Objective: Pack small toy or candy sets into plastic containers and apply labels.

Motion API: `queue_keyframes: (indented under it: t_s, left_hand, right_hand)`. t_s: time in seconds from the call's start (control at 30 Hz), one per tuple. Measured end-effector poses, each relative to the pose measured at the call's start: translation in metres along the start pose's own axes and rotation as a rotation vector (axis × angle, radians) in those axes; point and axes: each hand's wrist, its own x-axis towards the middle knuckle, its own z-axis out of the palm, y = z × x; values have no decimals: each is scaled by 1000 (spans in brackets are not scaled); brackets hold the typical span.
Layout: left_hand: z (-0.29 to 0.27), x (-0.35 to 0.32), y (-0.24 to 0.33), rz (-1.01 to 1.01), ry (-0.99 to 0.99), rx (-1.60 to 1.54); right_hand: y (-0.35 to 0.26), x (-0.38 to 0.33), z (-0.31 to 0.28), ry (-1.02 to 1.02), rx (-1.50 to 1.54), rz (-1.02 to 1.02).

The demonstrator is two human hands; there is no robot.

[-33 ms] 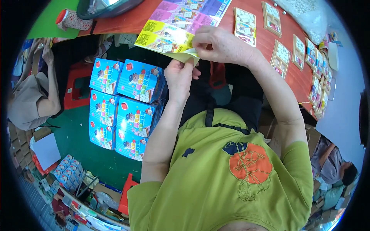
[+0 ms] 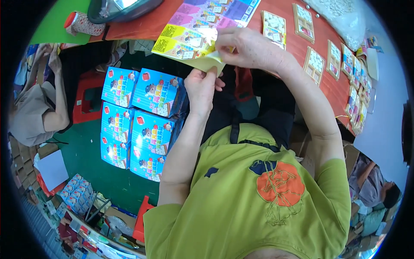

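A glossy printed sheet [image 2: 185,43], banded in yellow, pink, purple and blue, lies over the near edge of the red-topped table. Its near right corner curls up, showing a pale underside. My left hand [image 2: 200,88] pinches that corner from below between thumb and fingers. Just above, my right hand [image 2: 248,48] is closed at the sheet's right edge, thumb and forefinger pressed together; the fingertips partly hide what they grip. Beyond my right wrist sits a small tray of white pieces [image 2: 274,26] with a yellow printed part.
Several more shallow trays [image 2: 315,62] stand to the right, near a clear bag of white pieces [image 2: 340,17]. A dark basin [image 2: 116,13] and a red-lidded jar [image 2: 84,24] are at the far left. Blue boxes [image 2: 157,93] are stacked left of my arm; a person [image 2: 36,108] sits beyond.
Almost nothing differs; the view shifts very slightly, and both hands keep their grip at the curled corner.
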Motion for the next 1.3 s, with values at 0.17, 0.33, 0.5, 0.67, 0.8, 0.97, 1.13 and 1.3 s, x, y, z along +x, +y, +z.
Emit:
queue_keyframes:
  t_s: [0.17, 0.33, 0.5, 0.67, 0.8, 0.97, 1.13, 1.3]
  left_hand:
    - [2, 2, 8, -46, 48, -12]
    - [8, -5, 9, 407, 414, 262]
    - [15, -21, 33, 424, 90, 166]
    - [16, 9, 38, 200, 83, -61]
    - [9, 21, 34, 73, 157, -41]
    - [-5, 49, 2, 478, 434, 351]
    - [15, 32, 30, 141, 347, 2]
    - [17, 36, 35, 184, 325, -86]
  right_hand:
    - [-10, 46, -69, 152, -440, -127]
    - [-14, 57, -89, 77, -205, -124]
    - [6, 42, -35, -121, 60, 35]
    - [4, 47, -9, -196, 187, 157]
    - [10, 53, -9, -209, 128, 114]
    - [27, 80, -21, 2, -180, -1]
    - [22, 102, -76, 223, -349, -82]
    - [-17, 114, -155, 260, -717, 165]
